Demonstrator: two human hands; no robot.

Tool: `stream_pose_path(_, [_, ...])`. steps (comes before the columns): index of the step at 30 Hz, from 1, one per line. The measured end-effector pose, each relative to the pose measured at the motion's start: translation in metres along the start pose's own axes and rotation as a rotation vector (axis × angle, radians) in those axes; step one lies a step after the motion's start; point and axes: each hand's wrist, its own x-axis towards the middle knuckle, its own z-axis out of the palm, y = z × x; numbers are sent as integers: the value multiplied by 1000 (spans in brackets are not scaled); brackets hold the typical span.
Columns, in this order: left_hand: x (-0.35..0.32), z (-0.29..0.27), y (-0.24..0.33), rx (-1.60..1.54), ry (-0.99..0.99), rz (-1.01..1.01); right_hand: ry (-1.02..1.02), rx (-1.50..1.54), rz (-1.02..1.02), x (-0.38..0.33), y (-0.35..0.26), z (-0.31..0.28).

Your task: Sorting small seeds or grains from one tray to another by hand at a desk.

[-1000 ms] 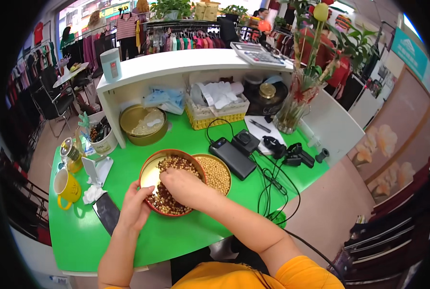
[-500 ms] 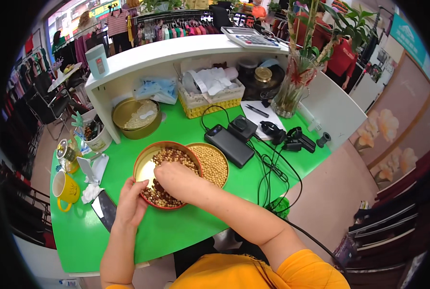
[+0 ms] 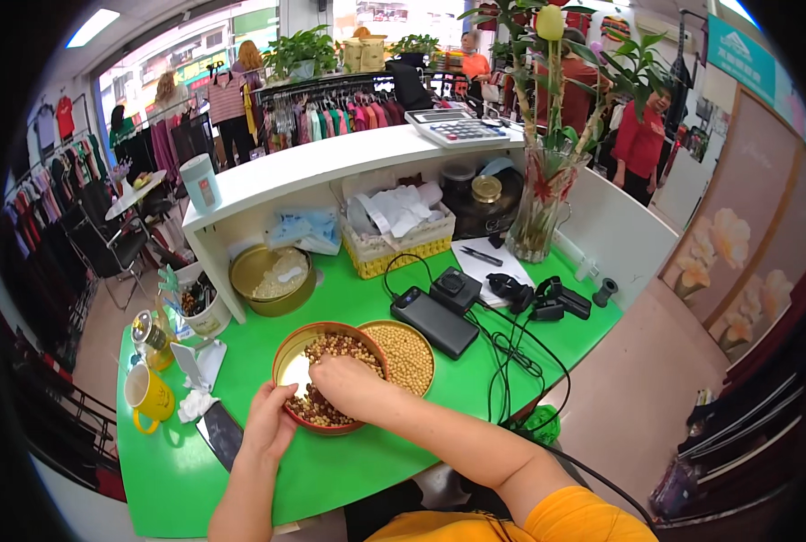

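A round tin (image 3: 291, 369), red outside and gold inside, stands on the green table. Dark red and tan beans (image 3: 335, 345) lie mixed in it, with part of its shiny bottom bare at the left. My left hand (image 3: 270, 420) is closed on the tin's left rim, thumb over the edge. Inside the tin, my right hand (image 3: 344, 384) reaches down to the beans with its fingers bent together; its fingertips and anything in them are hidden. Touching the tin's right side is a shallow round gold dish of pale yellow beans (image 3: 403, 357).
Right of the dish lie a black power bank (image 3: 434, 322), cables (image 3: 509, 352) and a glass vase (image 3: 536, 212) with plants. A gold tin (image 3: 272, 280) and a yellow basket (image 3: 403, 250) stand behind. At left are a yellow mug (image 3: 150, 397) and a phone (image 3: 220, 434).
The view has tilted up, so the table sits lower and more of the shop shows. My left hand stays on the tin's rim and my right hand stays among the beans.
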Motion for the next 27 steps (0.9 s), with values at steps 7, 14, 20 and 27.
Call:
stream_pose_path(7, [3, -8, -4, 16, -24, 9, -68, -9, -31, -4, 0, -5])
stream_pose_path(14, [-8, -1, 10, 22, -23, -15, -83, -49, -63, 1, -11, -10])
stream_pose_path(20, [4, 7, -7, 36, -65, -9, -87, -73, -58, -10, -9, -14])
stream_pose_path(27, [-4, -1, 3, -40, -55, 17, 356, 172, 130, -13, 22, -40])
